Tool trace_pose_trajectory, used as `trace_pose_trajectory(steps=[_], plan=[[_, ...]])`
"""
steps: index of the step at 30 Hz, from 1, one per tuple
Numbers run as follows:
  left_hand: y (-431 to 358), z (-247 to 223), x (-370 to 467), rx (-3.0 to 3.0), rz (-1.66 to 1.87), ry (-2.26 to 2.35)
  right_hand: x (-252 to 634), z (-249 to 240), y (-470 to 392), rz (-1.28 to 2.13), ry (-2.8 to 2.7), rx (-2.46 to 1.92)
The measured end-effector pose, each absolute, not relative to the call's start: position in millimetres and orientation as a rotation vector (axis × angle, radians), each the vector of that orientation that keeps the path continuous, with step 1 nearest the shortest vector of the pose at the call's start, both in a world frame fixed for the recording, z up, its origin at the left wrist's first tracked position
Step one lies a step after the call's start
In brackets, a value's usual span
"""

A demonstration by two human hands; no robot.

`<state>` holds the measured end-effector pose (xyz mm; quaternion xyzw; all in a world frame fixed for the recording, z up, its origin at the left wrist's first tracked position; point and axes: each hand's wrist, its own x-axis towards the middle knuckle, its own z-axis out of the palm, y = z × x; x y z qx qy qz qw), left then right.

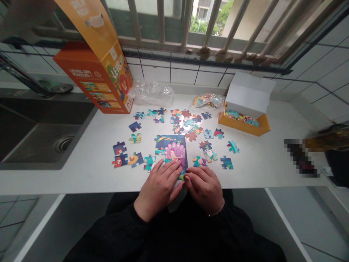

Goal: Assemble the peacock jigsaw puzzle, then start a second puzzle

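Observation:
A partly joined jigsaw puzzle (174, 147) with a pink peacock on dark blue lies on the white counter in front of me. My left hand (163, 180) rests flat over its lower left part, fingers stretched out and covering some of it. At the lower right corner, my right hand (204, 185) has its fingers curled together, pinching a puzzle piece (186, 174) at the edge; most of that piece is hidden. Just left of my left hand lies a teal puzzle piece (149, 163). A purple and teal piece (199, 161) is just beyond my right hand.
Loose pieces (188, 123) are spread on the counter (89, 178). Behind them stand an orange puzzle box (95, 80), crumpled clear plastic (152, 92), a bag of pieces (208, 102) and an open yellow box (245, 123). A sink (76, 127) is at the left.

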<state>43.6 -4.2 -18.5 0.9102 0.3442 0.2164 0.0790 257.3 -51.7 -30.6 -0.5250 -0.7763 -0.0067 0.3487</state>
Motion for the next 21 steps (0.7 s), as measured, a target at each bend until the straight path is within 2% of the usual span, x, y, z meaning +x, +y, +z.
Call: trace_pose_trajectory(steps=[6,12,21], plan=[[0,-18,42,2.641,0.618,1.060,277,-26,-56,-0.008,-1.926,-1.409],[8,-24,44,2.607,0.554,1.112,349,-24,-66,-0.281,-1.780,-1.761],[5,-19,52,2.569,0.605,1.386,384,-44,-111,-0.131,-2.004,-1.707]])
